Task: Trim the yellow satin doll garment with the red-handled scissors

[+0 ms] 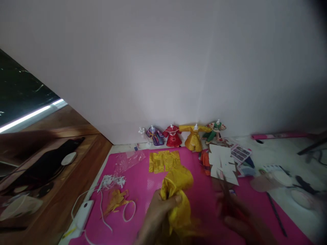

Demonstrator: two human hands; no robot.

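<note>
My left hand (163, 209) is closed around a bunched piece of shiny yellow fabric (181, 177), its thumb pressed on the folds. To the right, my right hand (237, 217) is smeared by motion. It grips what looks like scissors (224, 187) with red handles, blades pointing up and away from me. The blades stand apart from the fabric. Cut yellow fabric pieces (163, 160) lie flat on the pink mat (138, 183) beyond my left hand. Near the right hand is a white paper pattern (222, 160) with notched edges, beside a folded orange-red cloth (204, 162).
Small doll outfits in purple (155, 136), red (172, 136), yellow (194, 137) and green (216, 131) stand along the white wall (153, 68). Left on the mat are yellow scraps (116, 200), white shreds (111, 182) and a white ring (129, 211). A power strip (83, 217) lies at the left edge.
</note>
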